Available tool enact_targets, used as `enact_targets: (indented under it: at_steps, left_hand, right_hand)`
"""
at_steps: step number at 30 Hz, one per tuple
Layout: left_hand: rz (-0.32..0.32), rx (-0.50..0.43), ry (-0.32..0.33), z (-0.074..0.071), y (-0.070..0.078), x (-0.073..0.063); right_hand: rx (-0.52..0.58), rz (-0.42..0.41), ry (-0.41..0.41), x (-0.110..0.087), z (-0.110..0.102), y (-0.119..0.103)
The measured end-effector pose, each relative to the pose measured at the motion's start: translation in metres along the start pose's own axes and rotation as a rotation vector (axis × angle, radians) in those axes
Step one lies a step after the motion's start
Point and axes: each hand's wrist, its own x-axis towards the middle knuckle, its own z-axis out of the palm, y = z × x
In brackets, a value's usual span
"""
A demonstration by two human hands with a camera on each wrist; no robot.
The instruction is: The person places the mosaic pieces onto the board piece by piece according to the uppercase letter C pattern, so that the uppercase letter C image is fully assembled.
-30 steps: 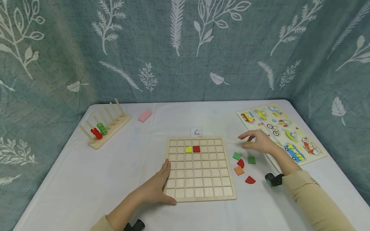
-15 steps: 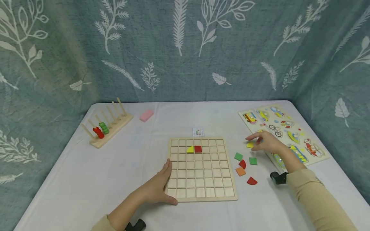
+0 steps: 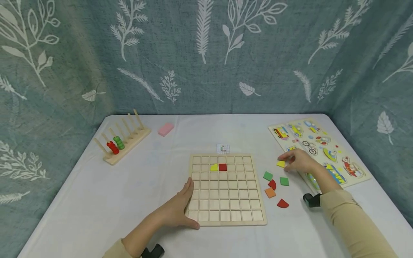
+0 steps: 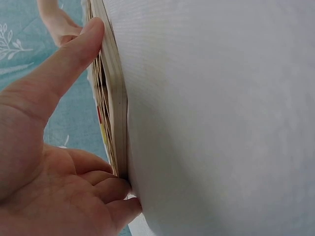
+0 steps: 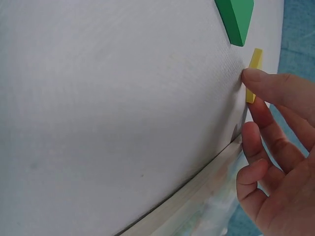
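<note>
A wooden grid board (image 3: 227, 223) lies in the middle of the table, with a yellow tile (image 3: 214, 167) and a red square tile (image 3: 222, 167) side by side in its second row. Against the board's left edge rests my left hand (image 3: 180, 208), thumb at the near corner and fingers extended along the side. To the right of the board, my right hand (image 3: 300, 162) pinches a loose yellow tile (image 5: 255, 61) between thumb and fingers, at the table surface. Nearby lie green tiles (image 3: 284, 181), red quarter-round tiles (image 3: 283, 203) and an orange square tile (image 3: 270, 192).
A picture puzzle board (image 3: 322, 143) lies just beyond the right hand. Back left stands a wooden peg rack (image 3: 129, 145) with red and green beads, beside a pink block (image 3: 166, 129). A small printed grid card (image 3: 223, 148) lies behind the grid board.
My right hand has moved slightly right and its thumb and fingers have closed on the loose yellow tile. The left hand stays at the board's edge; the head view shifted a little.
</note>
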Motion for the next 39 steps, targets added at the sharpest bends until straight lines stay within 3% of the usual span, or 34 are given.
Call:
enact_targets:
  at_steps: [21, 39]
  left_hand:
    - [-0.007, -0.002, 0.005, 0.0002, 0.0012, -0.0001]
    - [0.007, 0.003, 0.002, 0.0007, -0.0008, 0.0005]
  right_hand:
    - [-0.016, 0.002, -0.035, 0.0020, 0.0023, 0.0016]
    - [-0.032, -0.013, -0.008, 0.0009, 0.0052, 0.0019]
